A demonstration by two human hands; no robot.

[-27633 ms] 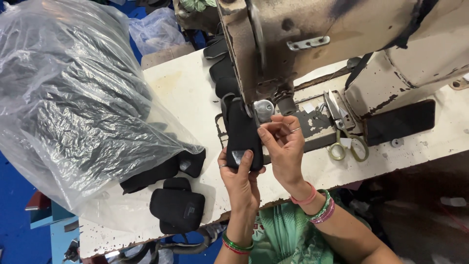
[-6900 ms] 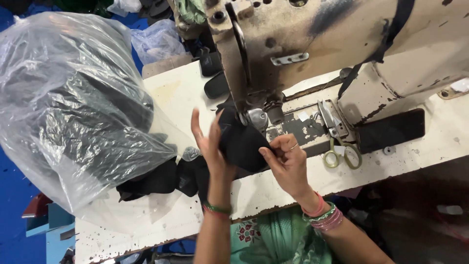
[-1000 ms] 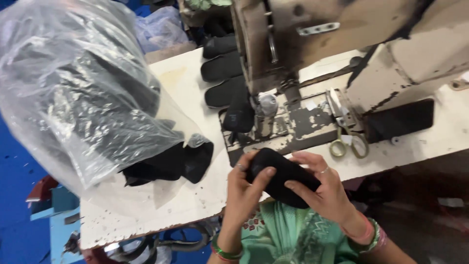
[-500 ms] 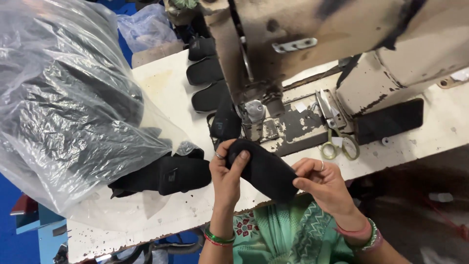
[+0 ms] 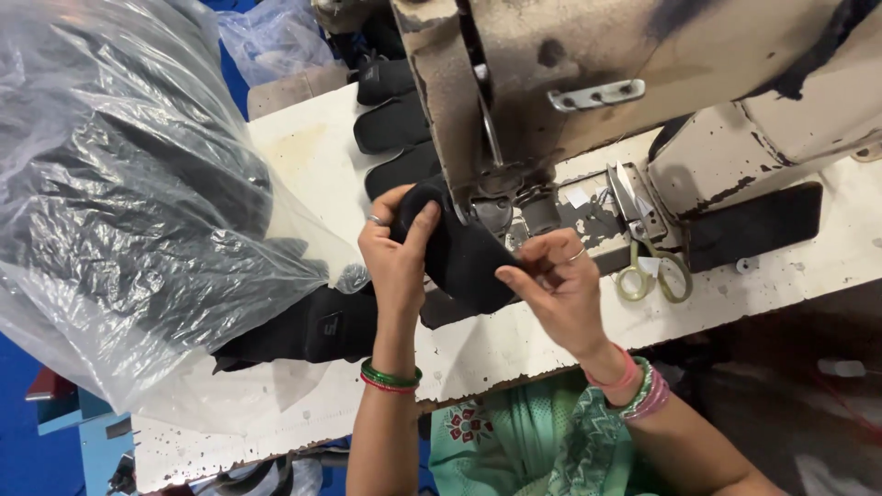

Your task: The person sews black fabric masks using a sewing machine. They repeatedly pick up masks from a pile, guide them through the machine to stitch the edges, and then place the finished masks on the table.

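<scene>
The big sewing machine (image 5: 588, 83) is standing over the white table (image 5: 514, 344). The person is feeding a black padded piece (image 5: 464, 262) under its needle: left hand (image 5: 397, 253) and right hand (image 5: 556, 294) are both pinching its edges. Next, careful alignment seems needed.

My white worktable (image 5: 514, 344) is scuffed, its near edge chipped and dark. Blue floor (image 5: 18, 404) shows at the lower left of the frame, with a blue stand (image 5: 92, 432) beside it. Even light falls from above.
</scene>
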